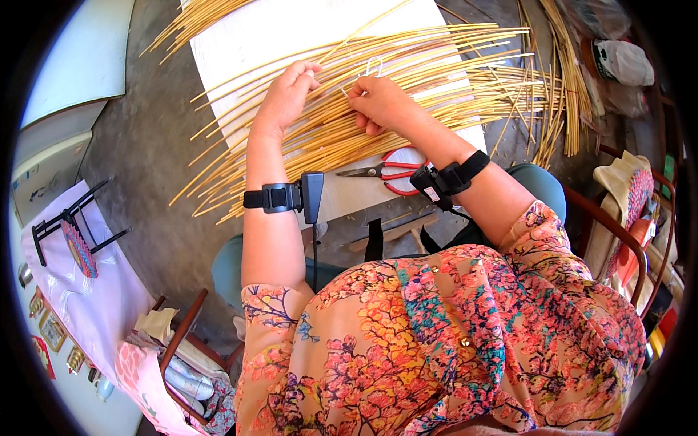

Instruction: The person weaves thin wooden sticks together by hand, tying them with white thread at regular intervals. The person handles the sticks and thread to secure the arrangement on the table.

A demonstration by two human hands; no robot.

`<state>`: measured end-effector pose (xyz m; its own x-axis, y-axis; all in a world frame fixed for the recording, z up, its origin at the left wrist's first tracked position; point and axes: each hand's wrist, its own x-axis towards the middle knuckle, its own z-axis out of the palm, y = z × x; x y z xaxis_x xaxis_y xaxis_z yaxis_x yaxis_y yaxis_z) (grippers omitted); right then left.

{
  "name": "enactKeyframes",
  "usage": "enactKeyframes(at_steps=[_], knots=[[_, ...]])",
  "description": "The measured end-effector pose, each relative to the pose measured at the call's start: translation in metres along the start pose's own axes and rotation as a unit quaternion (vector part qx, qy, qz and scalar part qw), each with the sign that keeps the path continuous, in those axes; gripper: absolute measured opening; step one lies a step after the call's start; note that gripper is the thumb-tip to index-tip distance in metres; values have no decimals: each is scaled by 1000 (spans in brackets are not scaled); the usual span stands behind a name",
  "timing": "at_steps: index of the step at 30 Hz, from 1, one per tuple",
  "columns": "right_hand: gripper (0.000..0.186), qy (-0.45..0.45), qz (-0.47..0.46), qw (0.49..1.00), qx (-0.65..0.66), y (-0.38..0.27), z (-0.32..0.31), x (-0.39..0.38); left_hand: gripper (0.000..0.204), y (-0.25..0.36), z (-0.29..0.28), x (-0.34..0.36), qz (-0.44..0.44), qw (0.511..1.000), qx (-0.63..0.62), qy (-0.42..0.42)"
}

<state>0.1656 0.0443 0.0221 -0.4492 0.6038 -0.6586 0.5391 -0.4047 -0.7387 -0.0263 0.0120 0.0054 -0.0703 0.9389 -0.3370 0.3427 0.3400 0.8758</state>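
My left hand is closed in a pinch over a broad spread of thin yellow rods, what it holds too small to make out. To its right, my right hand is closed, with a thin pale strand at its fingertips, above the same rods. Thin white cord loops lie just beyond it. The rods rest on a white board and overhang its edges. Red-handled scissors lie on the board below my right hand, jaws toward the left.
More rods lie at the right beside bagged items. Wooden chair arms flank me, with cloths on them. At left stand a white cabinet and a lilac-covered surface with a black metal frame.
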Motion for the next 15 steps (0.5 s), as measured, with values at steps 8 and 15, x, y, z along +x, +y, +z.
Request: enactKeyframes(at_steps=[8, 15], knots=[[12, 1, 2, 1000, 9, 6, -1, 3, 38, 4, -4, -2, -30, 991, -133, -12], [11, 1, 8, 1000, 21, 9, 0, 7, 26, 7, 11, -6, 51, 988, 145, 8]])
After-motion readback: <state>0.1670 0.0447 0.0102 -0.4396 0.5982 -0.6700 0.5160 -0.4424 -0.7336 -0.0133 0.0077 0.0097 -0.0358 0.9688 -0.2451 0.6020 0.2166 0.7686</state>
